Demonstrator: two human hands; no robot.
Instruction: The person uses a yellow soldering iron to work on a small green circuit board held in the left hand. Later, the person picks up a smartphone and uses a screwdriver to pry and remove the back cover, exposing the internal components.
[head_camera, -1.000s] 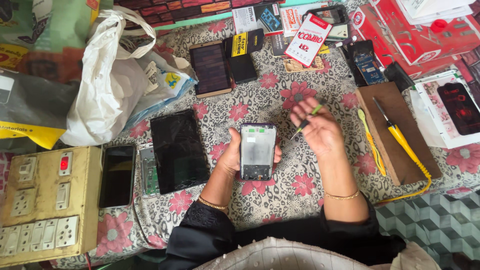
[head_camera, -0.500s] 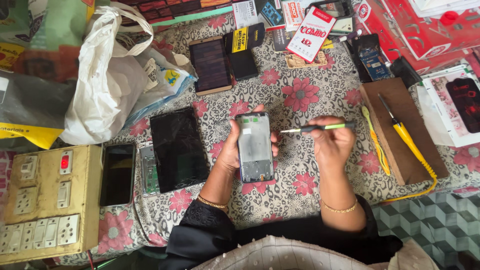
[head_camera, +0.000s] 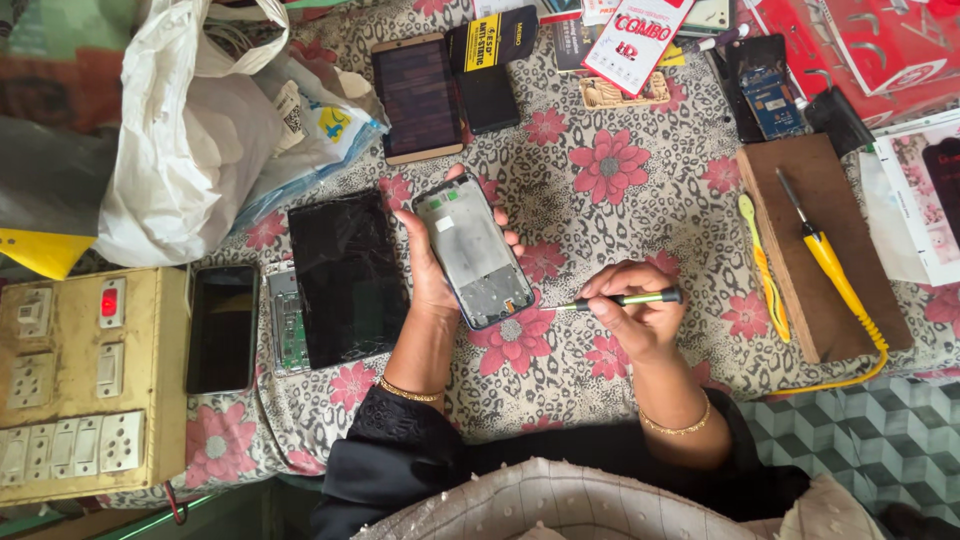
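Observation:
My left hand (head_camera: 432, 268) holds an opened phone frame (head_camera: 474, 251) above the flowered cloth, its grey inner side facing up and its top tilted to the left. My right hand (head_camera: 640, 318) grips a small green-and-black screwdriver (head_camera: 625, 299) lying almost level, its tip pointing left at the lower right corner of the phone frame. Both wrists wear thin gold bangles.
A cracked black tablet (head_camera: 346, 277), a circuit board (head_camera: 288, 320) and a black phone (head_camera: 222, 327) lie left of my hand. A yellow switchboard (head_camera: 85, 385) stands at far left, white plastic bags (head_camera: 180, 150) behind. A wooden block (head_camera: 812, 240) with a yellow-handled tool (head_camera: 828, 260) sits right.
My right hand has swung the screwdriver from pointing up to lying level and brought its tip down to the phone frame's lower corner. The left hand has tilted the frame leftward.

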